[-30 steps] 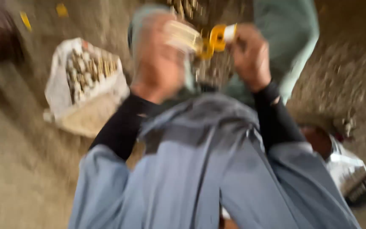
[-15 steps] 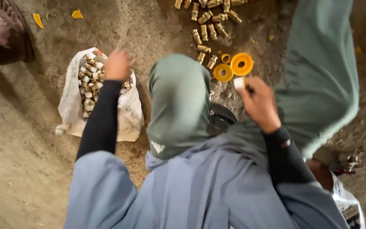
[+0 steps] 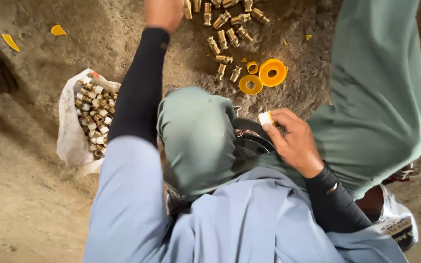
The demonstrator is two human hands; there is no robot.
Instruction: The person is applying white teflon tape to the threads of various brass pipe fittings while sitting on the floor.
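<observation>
The small white roll of thread-seal tape (image 3: 265, 118) is pinched at the fingertips of the right hand (image 3: 293, 143), held over the lap beside the bent green-trousered knee (image 3: 198, 139). That hand is closed on the roll, thumb and fingers wrapped around its edge.

The left hand (image 3: 164, 12) is stretched far forward to the loose pile of brass threaded fittings (image 3: 227, 29) on the dirt floor (image 3: 30, 195). It sits just at the pile's left edge, partly cut by the top of the frame, so whether its fingers are spread or already closed on a fitting cannot be told.

Judging from this layout, the step in hand is fetching a bare fitting to be wrapped with the tape. The following move would call for lifting one piece clear of the heap and bringing it back to meet the roll at the lap.

Two yellow plastic spools (image 3: 264, 77) lie just below the pile, touching each other. To the left, a white sack (image 3: 69, 136) holds brass fittings with white-wrapped ends (image 3: 96, 114). Yellow scraps (image 3: 57, 30) lie near the top left corner.
</observation>
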